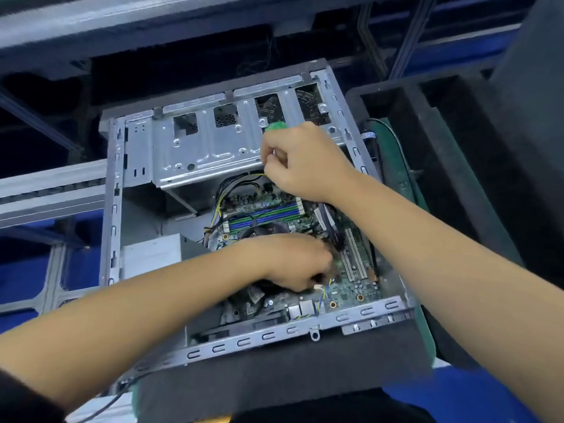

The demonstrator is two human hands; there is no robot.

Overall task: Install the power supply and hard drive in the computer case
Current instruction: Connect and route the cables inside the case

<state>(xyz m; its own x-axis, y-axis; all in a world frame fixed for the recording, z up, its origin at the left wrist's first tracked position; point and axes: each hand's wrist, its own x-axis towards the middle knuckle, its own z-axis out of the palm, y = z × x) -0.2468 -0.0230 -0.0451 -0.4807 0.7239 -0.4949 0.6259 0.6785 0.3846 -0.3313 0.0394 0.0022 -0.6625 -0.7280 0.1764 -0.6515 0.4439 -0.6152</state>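
We judge this a cabling step inside the case (pixel 113 209): our left hand (pixel 293 264), at 6 o'clock of the board (pixel 354 288), curls its fingers on a small white plug (pixel 317 286), our right hand (pixel 302 161), at 12, grips a green-handled tool (pixel 274 126), and next the plug needs seating squarely.
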